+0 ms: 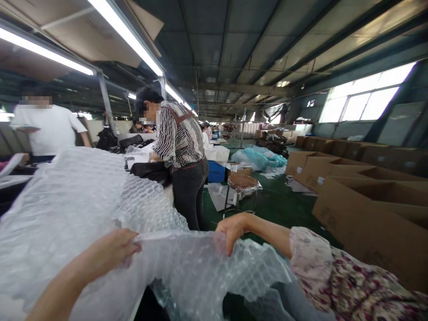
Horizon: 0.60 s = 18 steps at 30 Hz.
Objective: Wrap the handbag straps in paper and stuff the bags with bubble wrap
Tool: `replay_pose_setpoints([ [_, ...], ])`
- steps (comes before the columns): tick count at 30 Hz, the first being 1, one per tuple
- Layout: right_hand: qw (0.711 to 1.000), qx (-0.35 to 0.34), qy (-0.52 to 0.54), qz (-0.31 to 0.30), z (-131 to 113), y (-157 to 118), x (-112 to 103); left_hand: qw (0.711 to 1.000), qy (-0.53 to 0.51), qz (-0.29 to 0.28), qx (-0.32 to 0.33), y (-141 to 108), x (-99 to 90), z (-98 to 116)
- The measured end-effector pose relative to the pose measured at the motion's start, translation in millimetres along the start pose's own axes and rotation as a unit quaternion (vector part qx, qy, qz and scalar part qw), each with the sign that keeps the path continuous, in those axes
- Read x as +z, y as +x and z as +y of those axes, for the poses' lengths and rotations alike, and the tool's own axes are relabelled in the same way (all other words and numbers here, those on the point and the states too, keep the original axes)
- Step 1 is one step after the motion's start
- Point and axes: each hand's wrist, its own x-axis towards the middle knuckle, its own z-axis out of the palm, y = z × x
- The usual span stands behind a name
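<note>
A sheet of clear bubble wrap (187,263) stretches between my two hands, its top edge pulled fairly straight. My left hand (113,249) is closed on that edge at the left, fingers pinched together. At the other end my right hand (234,229) grips the same edge, the thumb lying over the front of the film. Below my right hand the wrap hangs in loose folds. More bubble wrap (76,191) is spread over the table behind my left hand, covering its surface. Dark gaps under the held sheet hide what lies beneath.
A co-worker (183,138) in a patterned shirt bends over a black item (150,171) just ahead. Another person (47,120) in white stands at the far left. Open cardboard boxes (361,214) line the right side. A stool (242,185) and a blue crate (216,171) stand beyond the co-worker.
</note>
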Motion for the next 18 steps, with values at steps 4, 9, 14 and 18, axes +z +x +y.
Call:
replay_pose_setpoints([
  [4,0.998,0.019,0.033,0.041,50,-8,-2,0.969,-0.189,-0.04,-0.156,-11,-8.4,-48],
  [9,0.992,0.006,0.073,0.101,81,-29,-10,0.943,-0.267,-0.053,-0.193,-10,6.2,-64],
  [14,0.988,0.007,0.06,0.144,85,-43,-26,0.936,-0.279,-0.074,-0.2,0,17.0,-71],
  [18,0.989,0.007,0.023,0.148,84,-46,-36,0.938,-0.28,-0.114,-0.172,1,11.8,-58],
])
